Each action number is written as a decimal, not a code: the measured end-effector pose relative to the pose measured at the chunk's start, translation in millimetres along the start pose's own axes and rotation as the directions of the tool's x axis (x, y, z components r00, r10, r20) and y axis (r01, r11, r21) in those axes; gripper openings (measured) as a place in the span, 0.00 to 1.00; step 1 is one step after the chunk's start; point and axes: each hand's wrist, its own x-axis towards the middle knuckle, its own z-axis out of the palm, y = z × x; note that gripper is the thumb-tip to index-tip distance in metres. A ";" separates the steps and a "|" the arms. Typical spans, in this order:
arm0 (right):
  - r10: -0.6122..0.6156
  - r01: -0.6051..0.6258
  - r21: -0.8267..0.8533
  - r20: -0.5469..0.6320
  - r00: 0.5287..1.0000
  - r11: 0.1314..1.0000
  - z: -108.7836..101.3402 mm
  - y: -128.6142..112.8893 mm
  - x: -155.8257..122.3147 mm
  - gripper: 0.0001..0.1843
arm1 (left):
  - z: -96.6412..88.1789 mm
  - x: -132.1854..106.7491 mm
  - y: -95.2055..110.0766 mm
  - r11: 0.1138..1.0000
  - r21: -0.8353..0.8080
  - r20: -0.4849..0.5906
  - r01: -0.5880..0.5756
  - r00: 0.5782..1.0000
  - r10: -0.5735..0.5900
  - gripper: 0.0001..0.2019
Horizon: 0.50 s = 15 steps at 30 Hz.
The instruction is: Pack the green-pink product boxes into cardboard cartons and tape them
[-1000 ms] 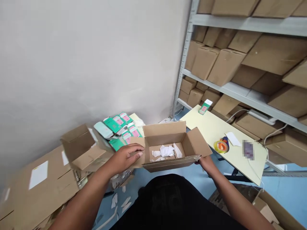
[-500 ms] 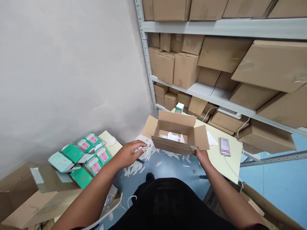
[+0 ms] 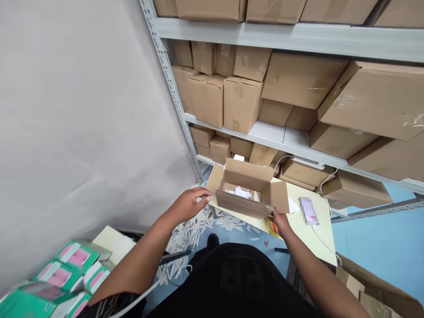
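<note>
An open cardboard box (image 3: 243, 204) with white paper scraps (image 3: 241, 192) inside is held over the pale yellow table (image 3: 314, 236). My right hand (image 3: 281, 222) grips the box at its near right corner, fingers closed under the flap. My left hand (image 3: 189, 204) is at the box's left flap, fingers loosely curled and touching its edge. All flaps of the box stand open.
A metal shelf rack (image 3: 285, 37) full of closed cardboard boxes (image 3: 241, 104) fills the back and right. White paper strips (image 3: 185, 234) litter the blue floor. Green and pink packets (image 3: 62, 276) lie at the lower left. A cable (image 3: 323, 240) runs across the table.
The open box has been carried to the right, away from the packets, and now hangs over the yellow table. My view turned right with it; both hands stayed on the box.
</note>
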 end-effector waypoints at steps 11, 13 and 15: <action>-0.001 -0.005 -0.023 -0.269 0.963 1.000 -29.0 -24.7 -73.8 0.39 | 16.5 272.6 -22.8 0.946 0.319 0.158 0.051 0.982 -0.107 0.24; 0.042 -0.059 -0.040 -0.333 0.942 0.997 -33.0 -26.8 -80.3 0.38 | 40.2 320.7 -20.4 0.865 0.491 0.286 0.107 0.917 -0.276 0.33; 0.075 -0.102 -0.061 -0.348 0.934 0.993 -34.2 -28.7 -83.4 0.37 | 64.7 357.5 -22.2 0.830 0.546 0.358 0.115 0.863 -0.355 0.35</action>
